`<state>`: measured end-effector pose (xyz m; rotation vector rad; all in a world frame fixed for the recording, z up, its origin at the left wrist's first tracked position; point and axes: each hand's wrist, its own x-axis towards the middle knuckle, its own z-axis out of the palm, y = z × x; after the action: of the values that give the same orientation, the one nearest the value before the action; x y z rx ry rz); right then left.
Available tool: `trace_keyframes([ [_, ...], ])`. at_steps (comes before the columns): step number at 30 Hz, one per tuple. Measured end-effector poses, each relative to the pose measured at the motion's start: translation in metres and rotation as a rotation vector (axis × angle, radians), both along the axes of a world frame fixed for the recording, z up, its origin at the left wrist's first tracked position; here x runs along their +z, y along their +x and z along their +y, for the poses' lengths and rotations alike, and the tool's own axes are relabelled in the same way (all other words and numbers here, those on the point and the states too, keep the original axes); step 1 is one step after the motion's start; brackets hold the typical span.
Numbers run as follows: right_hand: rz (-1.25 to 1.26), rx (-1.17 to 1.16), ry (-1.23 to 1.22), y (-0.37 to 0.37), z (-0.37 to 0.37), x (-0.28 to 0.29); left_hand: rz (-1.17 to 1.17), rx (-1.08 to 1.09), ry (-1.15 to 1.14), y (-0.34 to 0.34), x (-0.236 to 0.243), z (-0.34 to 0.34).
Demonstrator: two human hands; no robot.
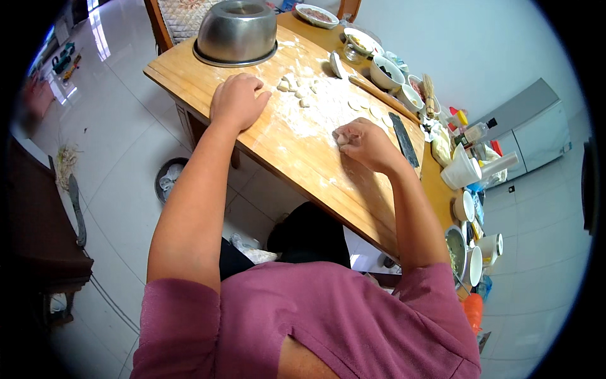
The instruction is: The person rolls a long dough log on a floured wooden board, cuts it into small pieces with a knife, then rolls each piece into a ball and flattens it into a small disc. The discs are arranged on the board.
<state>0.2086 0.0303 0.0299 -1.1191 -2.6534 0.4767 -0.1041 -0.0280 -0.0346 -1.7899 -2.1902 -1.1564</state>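
The right hand (pixel 367 144) pinches a small dough piece (pixel 342 139) at the floured worktop (pixel 287 151); it looks light, soft and easily dented, best held lightly by its sides. The left hand (pixel 237 101) looks empty, thumb and fingers apart. Beyond lie dough lumps (pixel 304 102).

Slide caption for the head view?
Right hand holding a dough piece at a floured wooden board, left hand near an upturned metal bowl.

Smooth wooden board (pixel 278 148), shiny metal bowl (pixel 237 36), matt dough pieces (pixel 305 102), glossy tiled floor (pixel 120 126)
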Motion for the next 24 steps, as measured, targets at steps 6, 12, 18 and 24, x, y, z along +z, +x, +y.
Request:
trace_keyframes([
  [6,-0.145,-0.067,-0.105,0.0,-0.001,0.014,-0.023,0.01,-0.037,-0.001,0.002,0.0],
  [12,-0.155,-0.123,-0.152,-0.006,-0.012,0.027,-0.008,0.008,-0.027,-0.001,0.001,0.001],
  [18,-0.172,-0.064,-0.138,-0.002,-0.003,0.017,-0.01,0.007,-0.046,0.0,0.004,0.0],
  [24,-0.137,-0.044,-0.071,-0.001,-0.01,0.018,-0.035,-0.003,-0.054,-0.001,0.003,-0.002],
])
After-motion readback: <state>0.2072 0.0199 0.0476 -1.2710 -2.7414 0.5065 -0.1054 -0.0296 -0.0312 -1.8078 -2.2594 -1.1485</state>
